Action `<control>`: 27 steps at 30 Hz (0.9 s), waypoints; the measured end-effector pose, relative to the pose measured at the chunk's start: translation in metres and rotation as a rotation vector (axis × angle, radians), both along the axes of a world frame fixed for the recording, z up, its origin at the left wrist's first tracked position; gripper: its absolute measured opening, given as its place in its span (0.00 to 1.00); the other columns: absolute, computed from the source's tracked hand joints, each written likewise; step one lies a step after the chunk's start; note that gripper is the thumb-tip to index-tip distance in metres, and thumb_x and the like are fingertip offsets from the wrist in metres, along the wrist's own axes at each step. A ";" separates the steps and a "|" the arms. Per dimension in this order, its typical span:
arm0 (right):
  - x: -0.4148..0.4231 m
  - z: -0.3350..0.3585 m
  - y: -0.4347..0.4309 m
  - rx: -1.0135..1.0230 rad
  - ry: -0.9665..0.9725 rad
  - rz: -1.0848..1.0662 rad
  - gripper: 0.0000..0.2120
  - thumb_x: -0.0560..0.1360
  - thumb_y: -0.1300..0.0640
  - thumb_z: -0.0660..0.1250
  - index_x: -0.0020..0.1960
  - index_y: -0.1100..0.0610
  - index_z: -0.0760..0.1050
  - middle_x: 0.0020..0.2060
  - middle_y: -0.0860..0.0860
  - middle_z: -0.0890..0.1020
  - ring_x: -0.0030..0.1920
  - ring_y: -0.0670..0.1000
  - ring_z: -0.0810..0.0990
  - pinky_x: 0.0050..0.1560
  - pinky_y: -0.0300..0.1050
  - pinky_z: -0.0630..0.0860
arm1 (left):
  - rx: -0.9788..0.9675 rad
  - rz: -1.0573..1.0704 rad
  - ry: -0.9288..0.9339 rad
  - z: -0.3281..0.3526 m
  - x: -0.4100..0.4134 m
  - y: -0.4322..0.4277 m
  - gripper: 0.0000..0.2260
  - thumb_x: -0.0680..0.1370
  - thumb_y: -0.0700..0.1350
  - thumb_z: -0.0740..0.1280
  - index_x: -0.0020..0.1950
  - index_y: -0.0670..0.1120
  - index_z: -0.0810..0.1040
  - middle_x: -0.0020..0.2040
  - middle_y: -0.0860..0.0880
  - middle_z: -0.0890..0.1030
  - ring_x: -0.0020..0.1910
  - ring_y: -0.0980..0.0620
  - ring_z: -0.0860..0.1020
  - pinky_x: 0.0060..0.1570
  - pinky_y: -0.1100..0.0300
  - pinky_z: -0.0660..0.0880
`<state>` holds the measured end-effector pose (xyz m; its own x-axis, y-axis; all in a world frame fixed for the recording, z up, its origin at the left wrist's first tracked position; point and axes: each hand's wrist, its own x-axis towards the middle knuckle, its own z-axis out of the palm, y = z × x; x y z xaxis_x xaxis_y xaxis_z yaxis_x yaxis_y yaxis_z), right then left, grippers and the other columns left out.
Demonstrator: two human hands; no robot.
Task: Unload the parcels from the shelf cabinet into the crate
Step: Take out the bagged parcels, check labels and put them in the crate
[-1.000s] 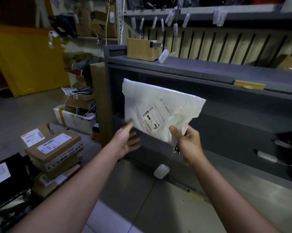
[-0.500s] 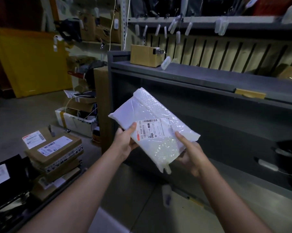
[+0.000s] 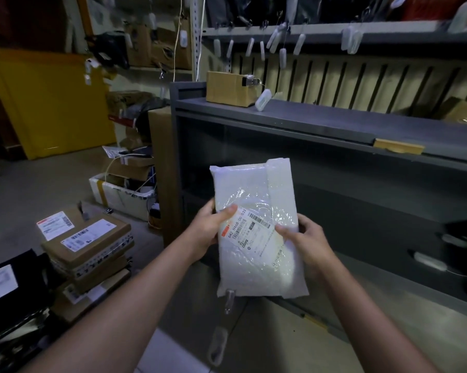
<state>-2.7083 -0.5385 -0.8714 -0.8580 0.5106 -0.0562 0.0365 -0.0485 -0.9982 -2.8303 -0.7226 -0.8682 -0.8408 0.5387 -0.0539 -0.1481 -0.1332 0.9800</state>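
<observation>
Head view: the white parcel now stands upright with its label facing the person. A second ago it was tilted at the front of the shelf cabinet, held by one hand only. Now the left hand and right hand both grasp its long sides, fingers curled behind and thumbs on the label. It is in mid-air, clear of the shelf, so the pull-out looks finished. Carrying it to the crate remains, and I cannot pick the crate out.

The white bubble-padded plastic parcel is no longer tilted diagonally and now lies lengthwise, label up. The left hand, open one second ago, now grips its left edge; the right hand now grips its right edge
</observation>
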 end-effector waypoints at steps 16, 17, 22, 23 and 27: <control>0.001 0.004 -0.002 0.103 0.144 0.132 0.16 0.70 0.73 0.71 0.55 0.62 0.78 0.51 0.59 0.84 0.48 0.53 0.83 0.46 0.47 0.80 | -0.107 -0.220 -0.526 -0.006 -0.008 -0.033 0.38 0.78 0.72 0.47 0.66 0.42 0.72 0.61 0.35 0.80 0.56 0.37 0.82 0.45 0.49 0.80; 0.000 0.004 -0.003 0.157 0.154 0.147 0.15 0.69 0.74 0.71 0.54 0.63 0.78 0.49 0.60 0.84 0.47 0.52 0.82 0.46 0.45 0.80 | 0.006 -0.202 -0.539 -0.003 -0.011 -0.032 0.33 0.80 0.66 0.54 0.68 0.38 0.69 0.62 0.36 0.79 0.57 0.40 0.82 0.46 0.49 0.81; -0.001 0.006 0.001 0.379 0.236 0.077 0.13 0.65 0.73 0.74 0.47 0.62 0.79 0.52 0.56 0.82 0.49 0.46 0.80 0.50 0.44 0.78 | 0.336 -0.283 -0.525 0.007 -0.018 -0.024 0.12 0.74 0.33 0.66 0.55 0.44 0.77 0.42 0.50 0.81 0.41 0.54 0.81 0.42 0.63 0.78; 0.001 0.008 0.005 0.394 0.212 0.064 0.16 0.65 0.72 0.76 0.48 0.58 0.80 0.57 0.53 0.81 0.54 0.45 0.80 0.54 0.43 0.77 | 0.318 -0.255 -0.482 0.009 -0.017 -0.022 0.15 0.69 0.33 0.68 0.53 0.46 0.76 0.44 0.46 0.80 0.41 0.49 0.81 0.39 0.57 0.78; 0.005 0.015 0.014 0.325 0.090 0.084 0.20 0.73 0.72 0.71 0.56 0.50 0.81 0.60 0.47 0.80 0.56 0.46 0.82 0.53 0.37 0.80 | 0.161 -0.155 -0.236 0.010 -0.012 -0.020 0.32 0.65 0.33 0.69 0.69 0.46 0.70 0.60 0.39 0.80 0.52 0.39 0.83 0.44 0.47 0.80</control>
<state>-2.7032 -0.5247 -0.8569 -0.8919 0.4168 0.1755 -0.0621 0.2716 -0.9604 -2.8424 -0.7424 -0.8580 -0.7224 0.6768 -0.1416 -0.3997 -0.2416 0.8842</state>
